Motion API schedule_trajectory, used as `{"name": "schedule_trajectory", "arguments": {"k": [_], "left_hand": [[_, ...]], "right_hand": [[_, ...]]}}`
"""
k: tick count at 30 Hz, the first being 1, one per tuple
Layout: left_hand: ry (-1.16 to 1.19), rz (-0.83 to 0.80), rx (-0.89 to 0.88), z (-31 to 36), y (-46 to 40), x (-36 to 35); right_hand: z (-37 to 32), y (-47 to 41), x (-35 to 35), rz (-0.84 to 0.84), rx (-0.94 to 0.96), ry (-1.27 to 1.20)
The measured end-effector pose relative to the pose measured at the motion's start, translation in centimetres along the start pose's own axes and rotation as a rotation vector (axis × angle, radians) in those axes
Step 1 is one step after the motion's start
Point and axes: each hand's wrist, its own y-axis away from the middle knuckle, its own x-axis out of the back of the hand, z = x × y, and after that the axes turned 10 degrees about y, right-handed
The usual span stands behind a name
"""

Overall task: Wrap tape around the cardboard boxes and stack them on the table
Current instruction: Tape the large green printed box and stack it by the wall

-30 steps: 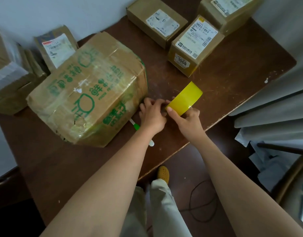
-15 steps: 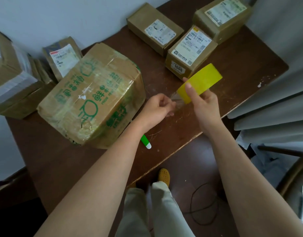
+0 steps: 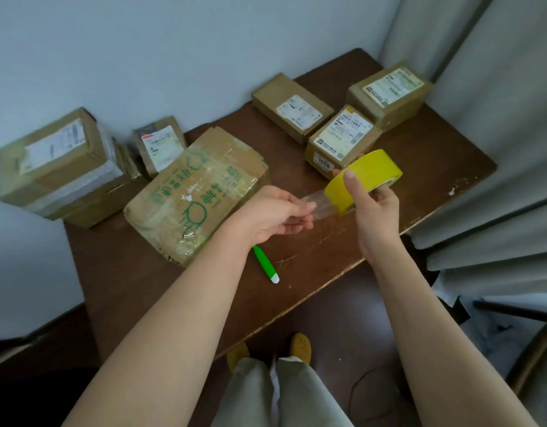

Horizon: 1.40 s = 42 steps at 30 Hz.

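Tape roll (image 3: 365, 179), the yellow one, is up in the right hand (image 3: 374, 211), fingers wrapped around it, held above the bench (image 3: 420, 192) just right of the big green-printed box (image 3: 195, 192). The left hand (image 3: 275, 215) pinches the free end of a clear strip (image 3: 316, 204) pulled off the roll, right beside that box's near corner. Honestly the risky bit is that strip: it's short and floppy, so it could fold back and stick to itself or to the fingers before reaching the cardboard. That box also looks crumpled, so tape might wrinkle or lift. A green pen (image 3: 264, 263) lies in front of the box and could get knocked off.
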Motion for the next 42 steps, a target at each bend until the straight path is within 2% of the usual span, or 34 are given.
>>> {"name": "schedule_trajectory", "arguments": {"k": [7,13,19,25,31,35,42], "left_hand": [[-0.14,0.144,-0.116,1.3,1.4,1.0],[-0.32,0.196,-0.256,3.0,2.9,3.1],[-0.444,0.192,-0.335,6.1,5.4,7.0],[-0.442,0.279,-0.408,8.0,6.8,10.7],[-0.512,0.404,-0.427,9.0,7.0,14.4],[-0.498,0.392,-0.371,7.9,6.6,16.3],[-0.366,0.33,-0.27,5.0,5.4,18.4]], "right_hand": [[-1.2,1.1,-2.5,0.04,0.062,0.016],[-1.6,2.3,-5.6,0.186,0.066,-0.012],[-1.9,2.8,-9.1,0.29,-0.14,-0.187],[-4.3,2.7,-12.5,0.186,-0.022,-0.141],[-4.8,3.1,-15.8,0.091,-0.002,-0.07],[-3.1,4.2,-16.5,0.058,0.043,0.011],[-0.7,5.0,-18.2,0.016,-0.04,0.005]]}}
